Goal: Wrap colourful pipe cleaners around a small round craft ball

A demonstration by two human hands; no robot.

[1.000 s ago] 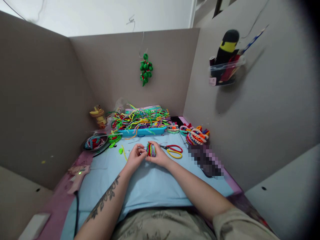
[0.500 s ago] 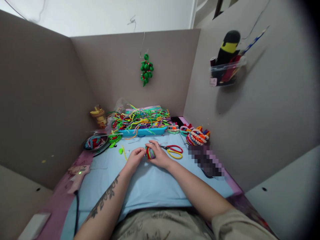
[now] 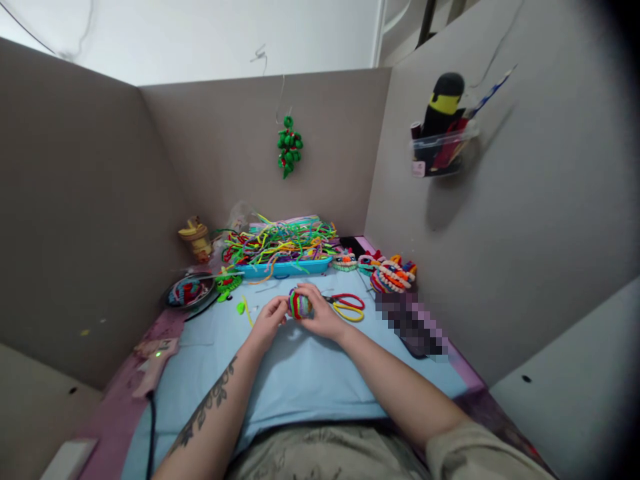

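Note:
A small ball wound from coloured pipe cleaners (image 3: 299,305), striped red, green and purple, sits between both my hands just above the light blue mat (image 3: 300,373). My left hand (image 3: 269,318) pinches its left side with curled fingers. My right hand (image 3: 321,312) wraps around its right side and top. Red and yellow scissors (image 3: 346,305) lie on the mat right beside my right hand.
A blue tray (image 3: 285,268) heaped with loose pipe cleaners stands at the back. Finished coloured pieces (image 3: 393,276) lie at the right, a dark bowl (image 3: 189,291) and a glue gun (image 3: 153,359) at the left. Grey partition walls enclose the desk; a green ornament (image 3: 289,145) hangs at the back.
The ball has been turned between my fingers, and my right fingers now curl further over its top. Both hands stay in the same spot on the mat.

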